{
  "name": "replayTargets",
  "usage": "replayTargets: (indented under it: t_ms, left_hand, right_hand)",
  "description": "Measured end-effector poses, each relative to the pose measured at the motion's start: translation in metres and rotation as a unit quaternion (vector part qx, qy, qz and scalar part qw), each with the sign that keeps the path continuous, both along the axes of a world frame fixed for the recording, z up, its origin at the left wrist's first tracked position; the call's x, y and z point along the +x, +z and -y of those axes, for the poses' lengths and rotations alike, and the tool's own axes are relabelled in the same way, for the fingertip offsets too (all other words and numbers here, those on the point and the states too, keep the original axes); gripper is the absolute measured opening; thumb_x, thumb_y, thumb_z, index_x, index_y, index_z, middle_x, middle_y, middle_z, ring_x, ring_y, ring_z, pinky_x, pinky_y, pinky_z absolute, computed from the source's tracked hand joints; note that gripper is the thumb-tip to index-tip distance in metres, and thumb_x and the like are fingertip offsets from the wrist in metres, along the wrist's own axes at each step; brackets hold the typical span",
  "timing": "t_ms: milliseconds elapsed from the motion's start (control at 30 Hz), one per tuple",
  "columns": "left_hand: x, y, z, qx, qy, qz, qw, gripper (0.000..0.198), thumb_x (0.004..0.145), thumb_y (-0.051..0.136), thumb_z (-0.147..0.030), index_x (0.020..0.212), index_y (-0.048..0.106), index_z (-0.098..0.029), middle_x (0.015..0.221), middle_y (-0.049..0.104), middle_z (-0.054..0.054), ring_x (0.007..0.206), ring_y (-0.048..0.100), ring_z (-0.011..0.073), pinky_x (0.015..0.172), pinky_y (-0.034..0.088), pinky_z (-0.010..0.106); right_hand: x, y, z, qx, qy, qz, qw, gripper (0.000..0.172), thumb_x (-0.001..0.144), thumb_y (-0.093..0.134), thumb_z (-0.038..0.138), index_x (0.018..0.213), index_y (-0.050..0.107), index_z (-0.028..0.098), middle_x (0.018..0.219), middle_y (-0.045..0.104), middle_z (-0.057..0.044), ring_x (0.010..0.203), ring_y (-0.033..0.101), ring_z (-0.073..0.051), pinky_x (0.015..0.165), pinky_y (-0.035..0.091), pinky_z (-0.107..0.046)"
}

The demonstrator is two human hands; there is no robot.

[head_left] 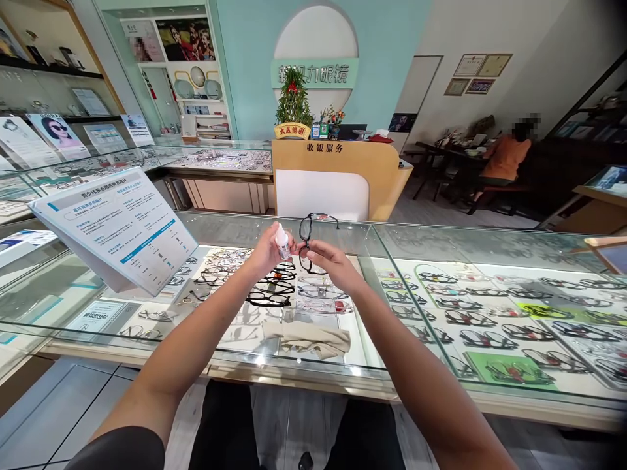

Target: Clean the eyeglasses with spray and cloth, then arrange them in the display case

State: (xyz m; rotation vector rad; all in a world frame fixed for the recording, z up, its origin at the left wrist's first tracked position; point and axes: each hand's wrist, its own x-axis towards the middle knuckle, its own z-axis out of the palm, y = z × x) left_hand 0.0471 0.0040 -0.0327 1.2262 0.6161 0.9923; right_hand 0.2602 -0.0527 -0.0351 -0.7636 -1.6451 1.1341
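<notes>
My left hand (267,251) is closed around a small white spray bottle (282,241), held upright above the glass display counter. Just to its right, my right hand (332,263) grips a pair of dark-framed eyeglasses (306,228) turned on end, one lens above the other. The bottle and the glasses are close together; a finger of one hand covers part of the gap between them. On the glass below my hands lies a crumpled beige cloth (313,338).
Rows of eyeglasses (269,299) fill the lit glass counter (372,372). A tented information sign (117,228) stands on it at left. Beyond are a cashier desk (337,160) with plants and, at right, a person in orange (509,156) seated at a table.
</notes>
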Motion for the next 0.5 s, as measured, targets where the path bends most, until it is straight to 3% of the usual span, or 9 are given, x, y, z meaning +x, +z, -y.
replayTargets:
  t_ms: [167, 500]
  left_hand:
    - [0.0025, -0.0107, -0.0042, 0.134, 0.111, -0.103, 0.979, 0.063, 0.091, 0.055, -0.08, 0.068, 0.06, -0.021, 0.063, 0.057, 0.002, 0.063, 0.059, 0.0175, 0.066, 0.048, 0.032]
    - [-0.0014, -0.0073, 0.0026, 0.226, 0.113, -0.178, 0.951, 0.051, 0.103, 0.044, -0.064, 0.074, 0.053, -0.023, 0.068, 0.056, 0.001, 0.069, 0.052, 0.0188, 0.074, 0.042, 0.035]
  right_hand:
    - [-0.002, 0.0037, 0.0041, -0.016, 0.041, 0.008, 0.999, 0.045, 0.096, 0.079, 0.066, 0.117, 0.084, 0.026, 0.117, 0.081, -0.006, 0.117, 0.071, -0.026, 0.112, 0.053, -0.043]
    - [-0.0023, 0.003, 0.0062, -0.024, 0.069, 0.007, 0.997, 0.046, 0.097, 0.079, 0.066, 0.119, 0.085, 0.026, 0.119, 0.083, -0.007, 0.121, 0.072, -0.028, 0.114, 0.052, -0.045]
